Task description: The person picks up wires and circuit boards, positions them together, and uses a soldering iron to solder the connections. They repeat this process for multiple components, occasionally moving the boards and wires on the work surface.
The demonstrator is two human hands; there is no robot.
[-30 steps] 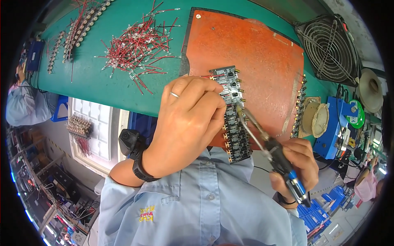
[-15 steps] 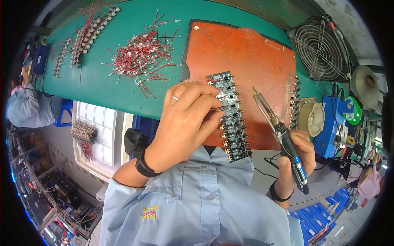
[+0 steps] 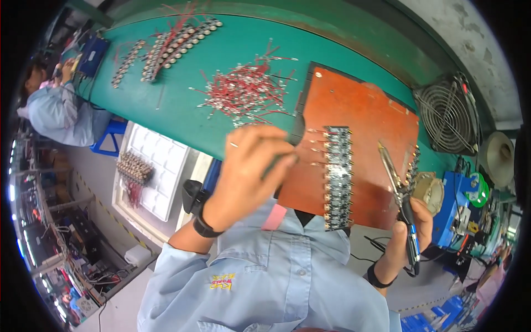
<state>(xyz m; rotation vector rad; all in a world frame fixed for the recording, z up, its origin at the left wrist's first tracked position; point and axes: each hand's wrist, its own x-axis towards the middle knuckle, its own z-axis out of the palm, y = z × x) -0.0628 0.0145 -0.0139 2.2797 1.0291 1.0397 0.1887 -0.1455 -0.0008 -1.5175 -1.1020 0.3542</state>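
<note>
A strip of small black circuit boards (image 3: 338, 180) lies near the front of the orange mat (image 3: 368, 119), and a few thin red wires stick out from the left side of its upper part. My left hand (image 3: 249, 169) is raised left of the strip, apart from it, just below a heap of red wires (image 3: 246, 91). Its fingers are bent and slightly blurred, with a gap between thumb and forefinger and nothing visible in them. Wrapped in my right hand (image 3: 412, 221) is a soldering iron (image 3: 406, 213), its tip pointing up and away, right of the strip.
A second board strip (image 3: 412, 166) lies at the mat's right edge, beside a round pale container (image 3: 428, 189). Beyond are a blue box (image 3: 451, 205) and a fan (image 3: 447, 113). Finished-looking strips (image 3: 188, 41) lie far left. A white tray (image 3: 160, 160) stands left; a co-worker (image 3: 61, 110) sits beyond.
My left hand has left the board strip and moved left, its fingers spreading. The right hand still grips the soldering iron. The whole view has shifted, so the bench appears further right and lower.
</note>
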